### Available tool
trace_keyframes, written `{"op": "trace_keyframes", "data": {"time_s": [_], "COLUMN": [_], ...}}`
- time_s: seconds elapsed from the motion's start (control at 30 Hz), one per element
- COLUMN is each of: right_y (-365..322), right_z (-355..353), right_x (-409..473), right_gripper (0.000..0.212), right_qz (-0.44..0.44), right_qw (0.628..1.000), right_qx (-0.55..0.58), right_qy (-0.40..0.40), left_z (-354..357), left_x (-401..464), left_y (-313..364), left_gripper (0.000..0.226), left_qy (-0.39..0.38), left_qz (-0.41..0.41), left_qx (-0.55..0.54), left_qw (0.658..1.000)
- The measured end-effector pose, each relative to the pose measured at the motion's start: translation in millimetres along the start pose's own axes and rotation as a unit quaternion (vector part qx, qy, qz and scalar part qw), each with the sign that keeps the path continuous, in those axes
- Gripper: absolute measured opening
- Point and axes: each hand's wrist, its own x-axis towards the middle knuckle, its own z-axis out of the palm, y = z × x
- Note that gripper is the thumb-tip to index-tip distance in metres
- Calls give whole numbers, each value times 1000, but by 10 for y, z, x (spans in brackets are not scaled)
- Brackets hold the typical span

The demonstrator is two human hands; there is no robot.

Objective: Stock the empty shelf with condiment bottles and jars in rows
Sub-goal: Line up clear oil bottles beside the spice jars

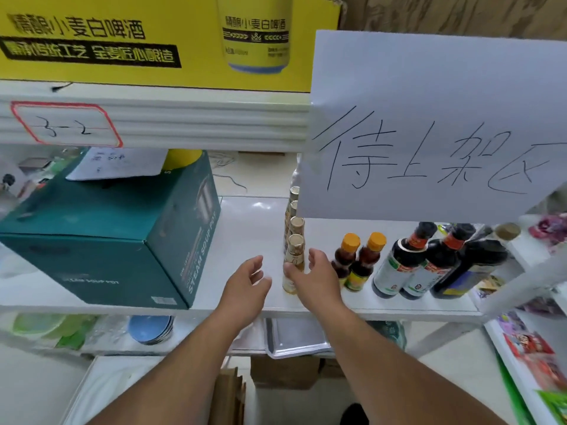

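Observation:
A white shelf (251, 234) holds a front-to-back row of small gold-capped bottles of pale liquid. My right hand (316, 280) wraps loosely around the front gold-capped bottle (295, 256), thumb touching its left side, fingers behind it on the right. My left hand (245, 283) hovers open just left of that bottle, holding nothing. To the right stand two amber bottles with orange caps (357, 259) and three tall dark sauce bottles (426, 262).
A teal steam-pot box (107, 237) fills the shelf's left side. A handwritten paper sign (429, 127) hangs over the right half. A yellow carton (153, 41) sits on the shelf above. Bowls (150, 329) and a metal tray (294, 338) lie on the shelf below.

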Motion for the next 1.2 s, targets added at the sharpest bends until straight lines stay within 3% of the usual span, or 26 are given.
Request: {"op": "trace_keyframes", "data": {"time_s": [0.5,0.77,1.2], "right_y": [57,195,308], "right_z": [228,-76,-339], "right_x": [161,-86,-169], "right_gripper": [40,22,35], "right_qz": [-30,-64,-59], "right_qw": [991,991,987], "right_qx": [-121,-77,-110], "right_qy": [55,85,103], "left_z": [13,236,614], "left_x": [292,777,988], "left_y": [-108,114,124], "left_gripper": [55,65,41], "left_qy": [-20,-1,27], "left_qz": [18,71,101], "left_qx": [32,40,81], "left_qw": [999,997,991]}}
